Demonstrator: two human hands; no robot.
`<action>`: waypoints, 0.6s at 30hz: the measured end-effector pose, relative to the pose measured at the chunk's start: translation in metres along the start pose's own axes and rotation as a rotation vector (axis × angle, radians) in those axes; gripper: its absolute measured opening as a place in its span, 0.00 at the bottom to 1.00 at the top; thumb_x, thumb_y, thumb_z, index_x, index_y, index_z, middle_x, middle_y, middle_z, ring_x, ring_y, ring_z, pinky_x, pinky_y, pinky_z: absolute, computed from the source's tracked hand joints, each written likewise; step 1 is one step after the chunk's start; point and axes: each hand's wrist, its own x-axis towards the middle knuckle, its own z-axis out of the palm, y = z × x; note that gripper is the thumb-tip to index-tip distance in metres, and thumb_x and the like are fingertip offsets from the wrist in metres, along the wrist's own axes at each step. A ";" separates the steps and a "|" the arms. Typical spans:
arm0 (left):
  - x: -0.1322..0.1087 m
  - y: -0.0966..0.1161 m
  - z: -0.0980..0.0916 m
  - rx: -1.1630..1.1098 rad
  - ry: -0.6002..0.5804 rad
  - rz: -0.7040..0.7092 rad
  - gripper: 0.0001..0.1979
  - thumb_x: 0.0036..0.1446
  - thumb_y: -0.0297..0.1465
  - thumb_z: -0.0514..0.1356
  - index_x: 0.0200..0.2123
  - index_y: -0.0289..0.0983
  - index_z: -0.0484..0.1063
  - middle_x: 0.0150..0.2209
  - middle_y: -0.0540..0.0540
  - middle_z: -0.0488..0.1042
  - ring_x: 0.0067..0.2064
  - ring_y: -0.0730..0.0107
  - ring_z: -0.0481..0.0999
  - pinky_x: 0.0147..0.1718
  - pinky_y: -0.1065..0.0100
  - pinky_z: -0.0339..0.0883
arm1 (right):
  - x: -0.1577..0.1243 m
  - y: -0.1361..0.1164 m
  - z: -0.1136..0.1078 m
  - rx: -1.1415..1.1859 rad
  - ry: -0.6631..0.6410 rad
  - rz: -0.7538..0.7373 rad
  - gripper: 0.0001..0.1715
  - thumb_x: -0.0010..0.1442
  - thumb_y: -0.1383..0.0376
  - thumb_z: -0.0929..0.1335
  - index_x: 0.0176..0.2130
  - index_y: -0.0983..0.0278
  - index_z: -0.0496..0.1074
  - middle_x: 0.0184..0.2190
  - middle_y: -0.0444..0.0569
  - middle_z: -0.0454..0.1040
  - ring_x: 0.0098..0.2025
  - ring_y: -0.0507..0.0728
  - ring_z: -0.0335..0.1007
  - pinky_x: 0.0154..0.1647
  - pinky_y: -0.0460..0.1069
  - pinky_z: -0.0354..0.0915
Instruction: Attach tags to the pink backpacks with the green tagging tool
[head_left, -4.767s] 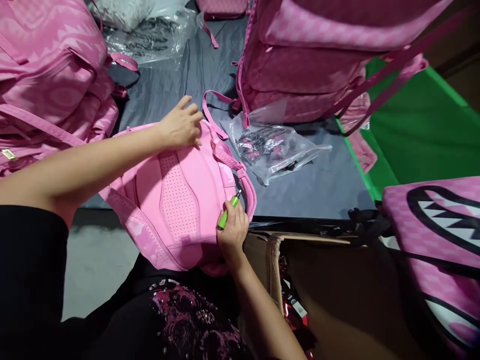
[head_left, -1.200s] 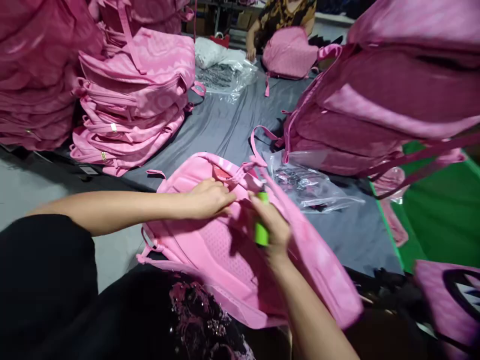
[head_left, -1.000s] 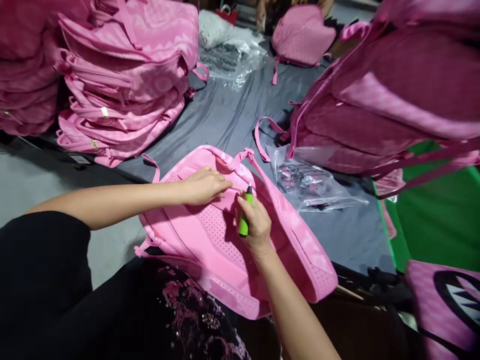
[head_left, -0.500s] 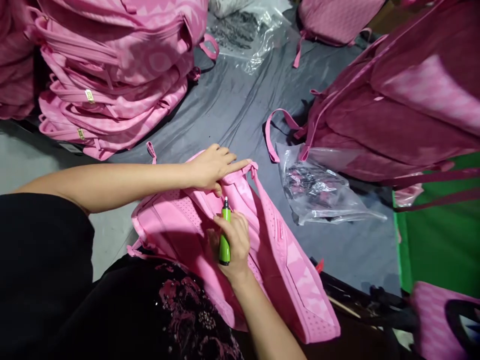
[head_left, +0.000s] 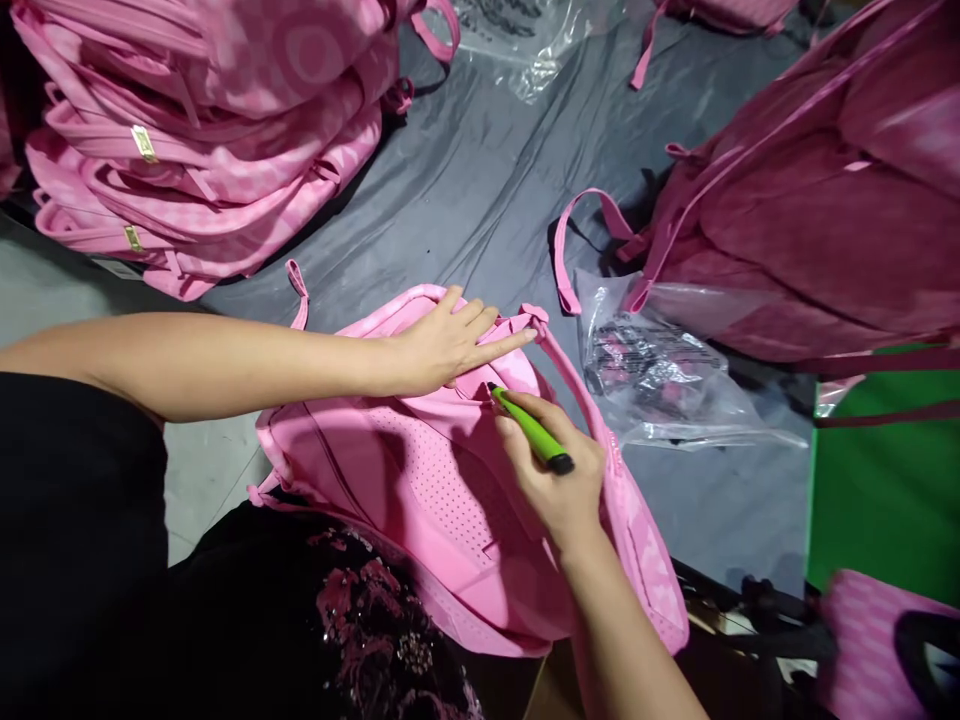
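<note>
A light pink backpack [head_left: 420, 480] lies back-side up at the near edge of a grey-covered table [head_left: 480, 200], partly over my lap. My left hand [head_left: 450, 338] rests flat on its top, fingers stretched out toward the carry loop. My right hand [head_left: 559, 470] is closed round a green marker-like tool [head_left: 531, 430], its tip pointing at the backpack's top edge just below my left fingers. A shoulder strap [head_left: 600, 430] runs down the backpack's right side, beside my right wrist.
Stacks of pink backpacks stand at the back left [head_left: 210, 120] and right [head_left: 810, 200]. A clear plastic bag [head_left: 660, 380] with dark items lies right of my hands, another plastic bag [head_left: 525, 30] at the far edge. A green surface [head_left: 885, 480] borders the table's right.
My left hand has flattened onto the backpack's top. My right hand has swung the green tool from upright to slanting, tip toward the top edge. The view has tilted downward.
</note>
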 end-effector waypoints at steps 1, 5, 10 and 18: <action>0.000 0.000 -0.001 -0.007 -0.009 0.001 0.40 0.65 0.33 0.56 0.73 0.39 0.38 0.65 0.31 0.61 0.62 0.48 0.65 0.59 0.49 0.55 | 0.004 0.000 -0.006 0.021 -0.019 0.031 0.13 0.65 0.59 0.68 0.48 0.61 0.75 0.44 0.52 0.81 0.46 0.61 0.79 0.50 0.56 0.74; -0.001 0.000 -0.006 -0.035 -0.074 -0.046 0.42 0.64 0.36 0.58 0.73 0.36 0.38 0.69 0.31 0.55 0.69 0.47 0.56 0.66 0.46 0.47 | 0.026 -0.002 -0.015 0.057 -0.085 0.104 0.12 0.66 0.59 0.67 0.45 0.62 0.76 0.40 0.50 0.81 0.42 0.59 0.78 0.45 0.53 0.72; 0.002 0.003 -0.005 -0.025 -0.127 -0.187 0.44 0.62 0.40 0.60 0.73 0.35 0.41 0.71 0.32 0.52 0.71 0.45 0.53 0.68 0.44 0.42 | 0.052 -0.003 -0.017 0.063 -0.493 0.053 0.10 0.63 0.62 0.68 0.44 0.62 0.77 0.38 0.46 0.80 0.36 0.55 0.75 0.39 0.49 0.69; 0.008 0.005 0.001 -0.063 -0.120 -0.222 0.39 0.61 0.34 0.59 0.72 0.35 0.48 0.68 0.34 0.57 0.68 0.49 0.57 0.69 0.48 0.44 | 0.070 0.000 -0.033 -0.044 -0.641 0.034 0.13 0.64 0.61 0.67 0.45 0.63 0.78 0.41 0.51 0.81 0.39 0.57 0.77 0.41 0.50 0.69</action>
